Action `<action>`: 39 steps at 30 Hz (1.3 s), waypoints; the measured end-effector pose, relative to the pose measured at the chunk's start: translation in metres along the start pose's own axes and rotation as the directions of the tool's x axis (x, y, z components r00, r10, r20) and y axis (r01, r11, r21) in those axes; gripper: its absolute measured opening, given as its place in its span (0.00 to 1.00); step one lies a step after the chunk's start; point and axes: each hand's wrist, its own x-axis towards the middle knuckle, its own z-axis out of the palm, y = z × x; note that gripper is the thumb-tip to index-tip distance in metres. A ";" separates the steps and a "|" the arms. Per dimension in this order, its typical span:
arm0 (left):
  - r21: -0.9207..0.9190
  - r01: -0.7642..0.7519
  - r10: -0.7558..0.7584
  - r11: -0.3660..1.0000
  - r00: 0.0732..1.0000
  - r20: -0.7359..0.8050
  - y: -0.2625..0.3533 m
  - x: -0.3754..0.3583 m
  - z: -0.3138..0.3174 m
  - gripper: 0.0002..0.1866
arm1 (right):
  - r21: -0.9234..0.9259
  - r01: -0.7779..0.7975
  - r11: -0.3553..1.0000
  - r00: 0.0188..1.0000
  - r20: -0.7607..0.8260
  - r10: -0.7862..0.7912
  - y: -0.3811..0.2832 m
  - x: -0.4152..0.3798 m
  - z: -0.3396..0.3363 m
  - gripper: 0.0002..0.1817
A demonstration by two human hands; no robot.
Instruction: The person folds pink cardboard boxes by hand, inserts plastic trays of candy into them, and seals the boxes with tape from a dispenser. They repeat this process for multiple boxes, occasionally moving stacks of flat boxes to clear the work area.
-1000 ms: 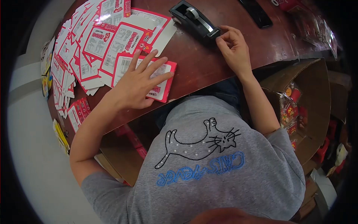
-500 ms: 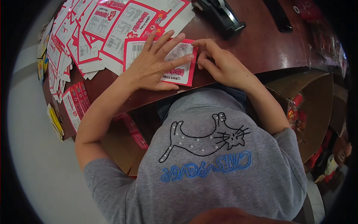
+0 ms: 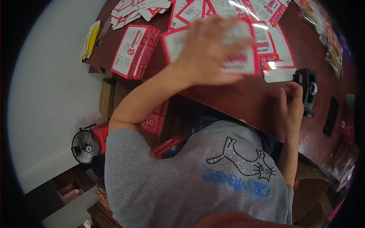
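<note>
L hand (image 3: 207, 53) blurred, flat on red-white card (image 3: 243, 60), fingers spread. R hand (image 3: 291, 110) at tape dispenser (image 3: 308, 89) on counter (image 3: 235, 98), fingers curled; grip unclear.

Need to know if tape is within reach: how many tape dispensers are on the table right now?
1. A single black tape dispenser stands near the table's right edge, at the fingertips of the right hand. Others could be hidden outside the view.
</note>
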 end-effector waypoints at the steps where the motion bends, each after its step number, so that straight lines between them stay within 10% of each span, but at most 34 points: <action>1: 0.134 0.127 -0.116 0.983 0.989 -0.089 -0.035 -0.006 -0.021 0.43 | 0.008 -0.013 1.000 0.997 0.071 0.013 -0.008 0.011 0.004 0.16; 7: 0.344 0.627 -0.657 0.699 0.753 -0.036 -0.211 -0.116 -0.079 0.41 | -0.062 0.169 0.984 0.977 0.142 -0.159 -0.036 0.059 0.050 0.15; 10: 0.625 0.479 -0.552 0.616 0.829 -0.091 -0.198 -0.112 -0.054 0.47 | -0.111 0.328 0.938 0.941 0.130 -0.313 -0.031 0.081 0.068 0.15; 13: 0.269 0.274 -0.245 0.923 0.960 -0.138 -0.132 -0.037 -0.013 0.48 | -0.089 0.290 0.953 0.955 0.087 -0.283 -0.039 0.089 0.079 0.15; 18: 0.031 0.149 -0.151 0.988 0.983 0.107 -0.048 0.042 0.089 0.52 | -0.058 0.227 0.972 0.974 0.035 -0.225 -0.043 0.073 0.075 0.16; 21: 0.086 0.360 -0.355 0.929 0.799 0.485 -0.047 0.075 0.098 0.50 | -0.017 0.075 0.997 0.997 0.038 -0.074 -0.035 0.053 0.050 0.20; 25: -0.044 0.363 -0.345 0.931 0.912 0.224 -0.033 0.063 0.093 0.39 | 0.092 -0.188 0.978 0.982 0.000 0.189 -0.002 0.028 0.035 0.28; 30: -0.167 0.531 -0.394 0.831 0.773 0.498 -0.026 0.067 0.101 0.36 | 0.082 -0.142 0.986 0.990 -0.009 0.144 0.008 0.023 0.040 0.28; 31: -0.278 0.569 -0.344 0.774 0.747 0.568 -0.028 0.067 0.096 0.36 | 0.082 -0.145 0.986 0.989 -0.021 0.147 0.007 0.021 0.040 0.28; 34: -0.739 0.673 -0.287 0.027 0.714 0.639 0.004 0.056 0.040 0.27 | 0.248 -0.158 0.956 0.966 -0.161 0.202 0.003 0.019 0.026 0.24; 36: -0.770 0.617 -0.198 -0.161 0.744 0.638 0.017 0.041 0.034 0.27 | 0.682 -0.413 0.604 0.911 0.322 0.259 -0.008 0.018 0.003 0.17; 39: -0.696 0.488 -0.088 -0.527 0.783 0.615 0.022 0.015 0.040 0.35 | 0.698 -0.229 0.678 0.971 0.211 0.110 -0.008 0.015 -0.008 0.10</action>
